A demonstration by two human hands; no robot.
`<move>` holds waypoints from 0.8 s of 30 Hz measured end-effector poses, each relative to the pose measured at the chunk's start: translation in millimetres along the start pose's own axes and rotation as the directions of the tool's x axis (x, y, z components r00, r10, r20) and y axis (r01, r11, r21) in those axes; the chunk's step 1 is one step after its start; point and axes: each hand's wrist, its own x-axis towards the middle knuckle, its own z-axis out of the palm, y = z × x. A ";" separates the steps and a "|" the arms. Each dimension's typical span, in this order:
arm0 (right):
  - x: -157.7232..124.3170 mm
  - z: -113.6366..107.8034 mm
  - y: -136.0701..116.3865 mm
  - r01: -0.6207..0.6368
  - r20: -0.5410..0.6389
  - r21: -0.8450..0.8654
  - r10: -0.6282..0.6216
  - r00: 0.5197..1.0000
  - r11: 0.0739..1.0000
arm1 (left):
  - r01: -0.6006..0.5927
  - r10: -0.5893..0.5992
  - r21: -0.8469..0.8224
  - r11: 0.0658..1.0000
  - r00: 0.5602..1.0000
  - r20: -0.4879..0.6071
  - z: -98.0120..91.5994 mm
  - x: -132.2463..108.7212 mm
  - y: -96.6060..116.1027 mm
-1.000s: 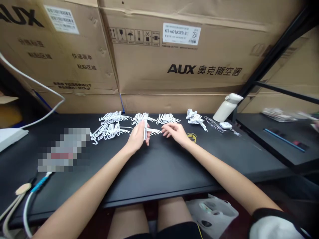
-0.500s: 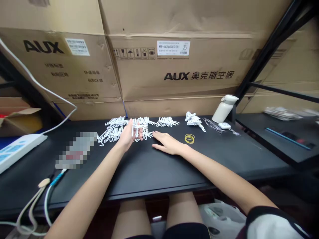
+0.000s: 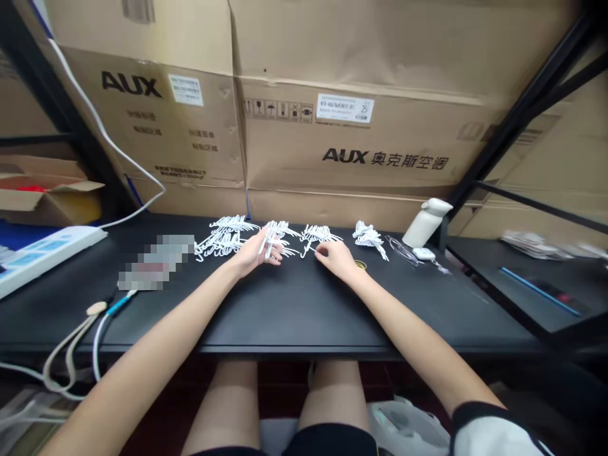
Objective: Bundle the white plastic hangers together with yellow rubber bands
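Observation:
My left hand [image 3: 253,254] is closed around a few white hooks [image 3: 272,243], palm turned up. With its fingertips my right hand [image 3: 338,261] pinches a single white hook [image 3: 306,249], whose curved end points left. Rows of white hooks [image 3: 231,223] lie left of and behind my left hand. Another row of hooks [image 3: 319,233] is just behind my right hand. Farther right sits a bunched pile of hooks [image 3: 368,237]. Yellow rings, perhaps rubber bands [image 3: 361,264], are partly hidden behind my right wrist.
A white bottle [image 3: 426,223] stands at the back right beside glasses [image 3: 403,246] and a small white case [image 3: 424,254]. At left are a white power strip [image 3: 52,253], cables and a blurred-out flat object [image 3: 156,263]. Large cartons [image 3: 285,158] wall off the back of the black desk [image 3: 285,310].
My right hand has gone from lying flat with fingers stretched to pinching one hook, farther right along the rows. My left hand still holds its hooks. The camera view has shifted.

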 end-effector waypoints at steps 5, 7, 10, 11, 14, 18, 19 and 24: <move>2.3 10.9 8.6 -0.015 -0.040 0.084 0.018 0.999 0.996 | -0.019 0.011 0.115 0.993 0.998 0.066 3.2 -0.9 -4.2; 2.3 16.8 11.6 0.007 -0.043 0.110 -0.002 0.999 0.994 | -0.036 0.027 0.156 0.987 0.998 0.057 4.1 0.5 -7.0; 2.1 22.6 13.8 0.046 -0.049 0.130 -0.040 0.998 0.990 | -0.043 0.029 0.214 0.976 0.997 0.067 4.7 3.7 -11.9; 1.9 22.9 13.5 0.059 -0.068 0.139 -0.050 0.996 0.989 | -0.043 0.028 0.235 0.971 0.997 0.068 4.8 4.6 -13.5; 0.7 19.1 8.1 0.113 -0.212 0.193 -0.071 0.975 0.975 | -0.047 0.025 0.312 0.949 0.997 0.074 5.3 6.4 -18.2; -3.5 11.1 -5.6 0.199 -0.407 0.319 -0.056 0.912 0.927 | -0.061 0.039 0.384 0.922 0.997 0.064 6.8 5.7 -23.1; -4.9 10.0 -9.0 0.217 -0.425 0.351 -0.052 0.904 0.911 | -0.064 0.046 0.392 0.918 0.997 0.056 7.4 5.0 -23.9; -11.3 9.3 -22.0 0.295 -0.494 0.404 -0.065 0.867 0.866 | -0.138 0.144 0.496 0.857 0.989 0.025 12.1 -0.2 -27.0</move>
